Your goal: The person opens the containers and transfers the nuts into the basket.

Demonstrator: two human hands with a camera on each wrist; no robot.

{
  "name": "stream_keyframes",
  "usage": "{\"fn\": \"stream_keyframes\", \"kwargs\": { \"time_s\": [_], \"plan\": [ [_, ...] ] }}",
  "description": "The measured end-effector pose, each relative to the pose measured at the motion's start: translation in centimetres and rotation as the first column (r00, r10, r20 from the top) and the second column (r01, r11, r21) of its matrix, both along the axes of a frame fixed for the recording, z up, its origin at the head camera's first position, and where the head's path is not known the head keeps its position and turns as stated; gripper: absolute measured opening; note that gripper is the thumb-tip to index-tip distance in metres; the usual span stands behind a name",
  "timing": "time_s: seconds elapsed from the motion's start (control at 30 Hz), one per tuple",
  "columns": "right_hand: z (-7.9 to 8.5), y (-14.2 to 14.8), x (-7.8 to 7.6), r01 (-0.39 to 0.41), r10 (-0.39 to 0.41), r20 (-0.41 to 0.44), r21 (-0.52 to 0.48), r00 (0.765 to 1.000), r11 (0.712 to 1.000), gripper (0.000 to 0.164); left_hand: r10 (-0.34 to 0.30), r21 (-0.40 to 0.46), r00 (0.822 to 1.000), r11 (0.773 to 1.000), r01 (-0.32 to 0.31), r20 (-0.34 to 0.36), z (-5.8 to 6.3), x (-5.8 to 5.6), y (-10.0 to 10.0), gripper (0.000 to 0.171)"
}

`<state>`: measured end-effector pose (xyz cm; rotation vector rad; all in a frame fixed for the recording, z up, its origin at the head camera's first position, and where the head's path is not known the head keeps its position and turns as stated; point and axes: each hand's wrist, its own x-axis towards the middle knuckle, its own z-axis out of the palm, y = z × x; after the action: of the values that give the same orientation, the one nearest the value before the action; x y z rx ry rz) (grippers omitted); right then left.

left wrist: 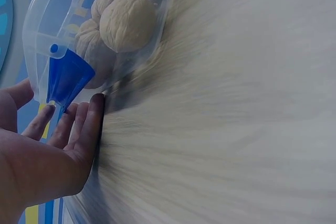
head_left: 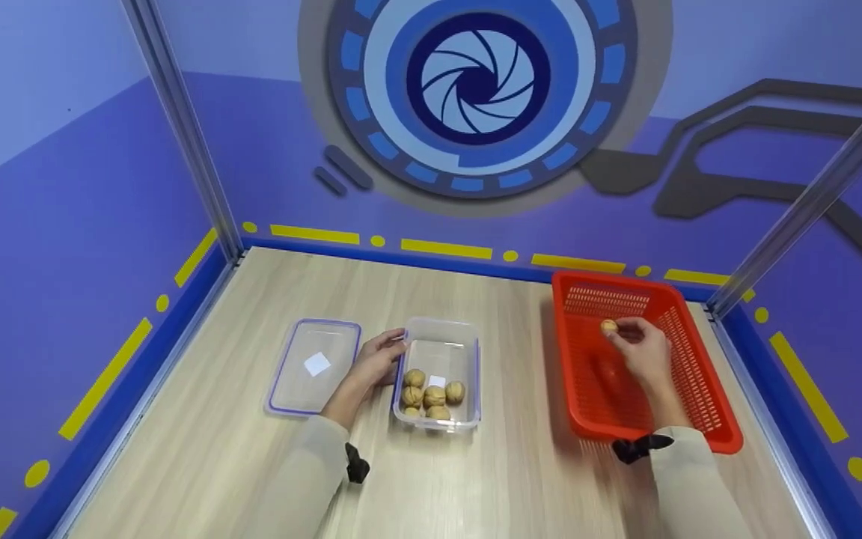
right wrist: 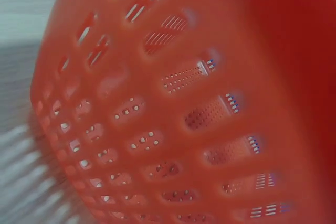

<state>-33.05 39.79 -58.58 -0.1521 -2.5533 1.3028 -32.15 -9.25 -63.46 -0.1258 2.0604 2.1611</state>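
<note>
Wrist views: Whereas the head camera gives me the whole scene, the right wrist camera shows me just the slotted wall of a red plastic basket (head_left: 603, 408) and some pale tabletop (head_left: 521, 464); the left one reveals fingertips at the clear tub (head_left: 438, 353) from below.
Right hand (head_left: 648, 355): I see thumb and forefinger pinching one walnut (head_left: 609, 326), parted by its width.
Left hand (head_left: 376, 362): loosely bent fingers, spread from the thumb, touching the tub's nine o'clock side, gripping nothing I can see.
Held walnut: tan, round, over the basket towards eleven o'clock; height unclear.
Tub walnuts (head_left: 435, 396): six visible, tan and ridged, bunched towards six o'clock.
Around the tub: basket at three o'clock, blue-edged lid (head_left: 304, 385) at nine.
</note>
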Motion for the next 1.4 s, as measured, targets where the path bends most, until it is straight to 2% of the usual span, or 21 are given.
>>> {"fn": "stream_keyframes", "kwargs": {
  "time_s": [0.27, 0.53, 0.67, 0.9, 1.07, 1.4],
  "plan": [
    [0.06, -0.23, 0.07, 0.013, -0.013, 0.027, 0.02, 1.0, 1.0, 0.039, 0.0, -0.026, 1.0, 1.0, 0.0, -0.008, -0.27, 0.21, -0.18, 0.047],
    [0.16, -0.28, -0.1, 0.025, -0.026, 0.019, 0.015, 0.999, 1.0, 0.037, 0.0, -0.019, 1.0, 1.0, 0.0, 0.002, 0.23, 0.22, -0.17, 0.049],
    [-0.16, -0.19, -0.06, 0.019, -0.019, 0.008, 0.047, 1.0, 0.999, 0.039, -0.011, -0.022, 1.0, 1.0, 0.011, -0.015, 0.24, 0.4, -0.38, 0.049],
    [0.0, 0.15, -0.16, 0.03, -0.031, 0.008, 0.065, 1.0, 0.997, 0.04, -0.025, -0.004, 1.0, 1.0, 0.025, 0.005, -0.25, -0.2, -0.2, 0.046],
    [0.17, 0.19, -0.11, 0.021, -0.022, 0.019, 0.058, 1.0, 0.998, 0.04, -0.017, -0.005, 1.0, 1.0, 0.017, -0.021, -0.26, -0.27, -0.07, 0.045],
    [0.41, -0.19, 0.25, 0.003, -0.003, -0.001, 0.036, 1.0, 0.999, 0.046, -0.018, 0.004, 0.999, 1.0, 0.018, 0.027, -0.17, -0.01, -0.27, 0.047]
  ]
}}
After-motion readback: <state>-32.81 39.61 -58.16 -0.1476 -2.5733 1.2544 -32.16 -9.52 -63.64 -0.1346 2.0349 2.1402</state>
